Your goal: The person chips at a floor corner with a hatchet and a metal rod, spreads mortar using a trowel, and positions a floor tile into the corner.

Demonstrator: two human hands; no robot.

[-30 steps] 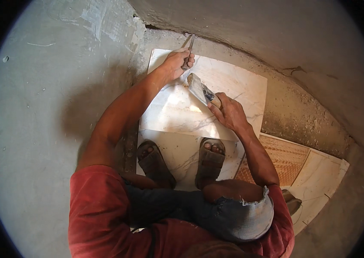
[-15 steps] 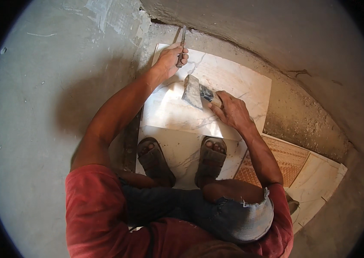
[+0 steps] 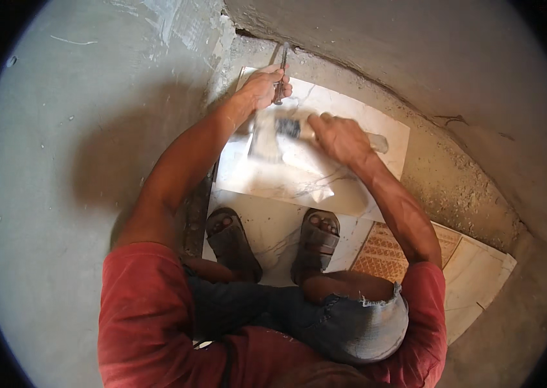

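A slim metal chisel [image 3: 284,59] is gripped in my left hand [image 3: 262,88], its tip at the foot of the far wall. The chisel's butt end sticks out below my fingers. My right hand [image 3: 343,138] is wrapped round the handle of a hatchet [image 3: 265,139], whose broad head is smeared by motion. That head is just below the chisel's butt end, over a loose marbled tile [image 3: 312,174]; whether they touch I cannot tell. The end of the handle pokes out to the right of my hand.
Grey plastered walls [image 3: 47,194] rise on the left and at the far side. Rough bare concrete [image 3: 444,174] runs along the far wall. My sandalled feet stand on a marbled tile [image 3: 273,258]. At the right lie a brown patterned tile piece [image 3: 380,252] and a pale tile [image 3: 477,275].
My right hand has swung the hatchet left, so its head is now nearer the chisel's butt end. My left hand and the chisel have shifted slightly right in the picture.
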